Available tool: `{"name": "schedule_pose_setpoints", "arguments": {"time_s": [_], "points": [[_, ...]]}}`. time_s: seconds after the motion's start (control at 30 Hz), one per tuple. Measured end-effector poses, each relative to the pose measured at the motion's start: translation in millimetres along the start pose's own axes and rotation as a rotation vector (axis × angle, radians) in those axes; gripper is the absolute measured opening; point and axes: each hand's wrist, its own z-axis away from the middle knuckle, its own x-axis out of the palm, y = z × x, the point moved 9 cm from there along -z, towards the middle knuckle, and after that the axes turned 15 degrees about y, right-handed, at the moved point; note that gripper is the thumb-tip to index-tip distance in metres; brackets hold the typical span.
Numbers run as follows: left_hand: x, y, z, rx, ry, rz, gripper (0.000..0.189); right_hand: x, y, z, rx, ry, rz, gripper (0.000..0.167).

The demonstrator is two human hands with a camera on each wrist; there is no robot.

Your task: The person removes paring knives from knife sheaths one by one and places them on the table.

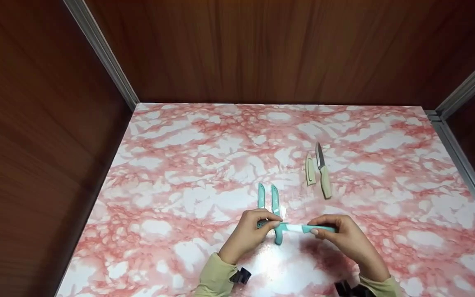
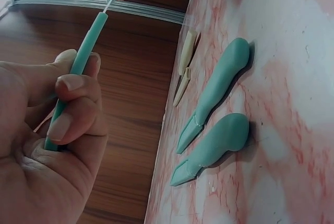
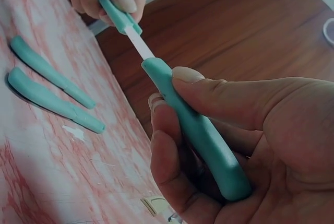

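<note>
Held in my right hand [image 1: 346,235] is a teal-handled knife [image 3: 203,135], its thumb and fingers wrapped along the handle. My left hand [image 1: 248,233] grips the slim teal sheath [image 2: 88,44] between thumb and curled fingers. Part of the white blade [image 3: 140,44] shows between sheath and handle, with its tip end hidden inside the sheath. Both are held up in line, above the table. Below them lie two more teal knives, one on the left [image 1: 261,196] and one on the right [image 1: 275,200], their blades covered by teal sheaths.
Farther back on the table [image 1: 159,165] lies a pale green knife [image 1: 325,183] with a bare metal blade. Its matching sheath [image 1: 311,171] lies close on its left. Dark wood panels [image 1: 262,53] with metal edging stand around the table.
</note>
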Motion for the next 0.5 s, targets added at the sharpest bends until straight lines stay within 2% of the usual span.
{"name": "schedule_pose_setpoints", "arguments": {"time_s": [0.2,0.5], "points": [[-2.7,-9.7,-0.9,-0.011,0.012,-0.021,0.019,-3,4,0.5,0.019,0.012,-0.007,0.023],[-1.8,-11.3,1.4,-0.021,-0.008,0.002,0.019,-2,7,2.1,0.016,0.001,-0.002,0.022]]}}
